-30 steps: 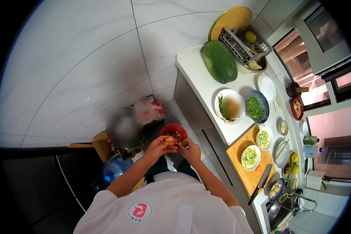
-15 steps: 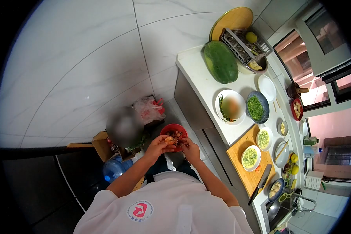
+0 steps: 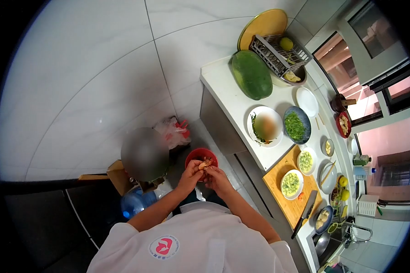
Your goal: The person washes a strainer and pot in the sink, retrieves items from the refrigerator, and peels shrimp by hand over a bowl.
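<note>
Between my two hands is a small orange piece of food that looks like a shrimp (image 3: 205, 164). My left hand (image 3: 190, 177) is closed and pinches it from the left. My right hand (image 3: 218, 180) is closed too, its fingertips meeting at the lower right side of the piece. Directly below, a red bin (image 3: 213, 154) stands near the floor with dark and orange scraps in it. My hands cover much of its opening.
To the right runs a white counter (image 3: 223, 77) with a watermelon (image 3: 252, 75), a wooden cutting board (image 3: 278, 182), a black-handled knife (image 3: 306, 211) and several dishes. A water jug (image 3: 139, 202), a cardboard box (image 3: 118, 174) and a plastic bag (image 3: 169, 132) are on the left.
My right hand has moved left and up to meet my left hand at the orange piece. Before, the hands were apart over the bin. The view has shifted slightly.
</note>
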The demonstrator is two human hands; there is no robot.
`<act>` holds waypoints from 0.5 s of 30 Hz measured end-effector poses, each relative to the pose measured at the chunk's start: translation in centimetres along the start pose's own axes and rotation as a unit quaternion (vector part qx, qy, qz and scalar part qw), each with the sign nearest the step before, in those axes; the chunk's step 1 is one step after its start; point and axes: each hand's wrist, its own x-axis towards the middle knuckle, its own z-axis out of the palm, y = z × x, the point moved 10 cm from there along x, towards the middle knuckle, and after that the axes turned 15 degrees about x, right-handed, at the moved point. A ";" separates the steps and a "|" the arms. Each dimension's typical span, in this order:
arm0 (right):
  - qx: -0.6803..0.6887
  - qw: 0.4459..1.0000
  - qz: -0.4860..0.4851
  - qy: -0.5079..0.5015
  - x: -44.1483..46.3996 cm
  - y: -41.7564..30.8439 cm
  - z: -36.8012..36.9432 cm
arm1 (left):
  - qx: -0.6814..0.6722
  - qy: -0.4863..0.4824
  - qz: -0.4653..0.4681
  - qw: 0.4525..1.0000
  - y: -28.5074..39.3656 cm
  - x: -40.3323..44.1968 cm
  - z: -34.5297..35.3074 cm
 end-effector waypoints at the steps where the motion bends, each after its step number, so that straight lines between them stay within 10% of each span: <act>1: 0.012 1.000 -0.006 0.004 -0.1 -0.2 -0.1 | 0.008 0.000 0.000 1.000 -0.1 0.0 0.1; 6: 0.019 0.999 -0.032 0.022 0.1 -0.4 -1.3 | 0.059 0.013 0.080 0.995 0.8 0.4 0.1; 8: 0.021 0.999 -0.032 0.015 0.1 -0.5 -1.4 | 0.375 0.131 0.164 0.903 4.2 -0.7 -1.2; 15: 0.036 0.998 -0.040 0.024 0.3 -0.7 -1.4 | 0.377 0.188 0.179 0.889 6.0 -1.4 -1.2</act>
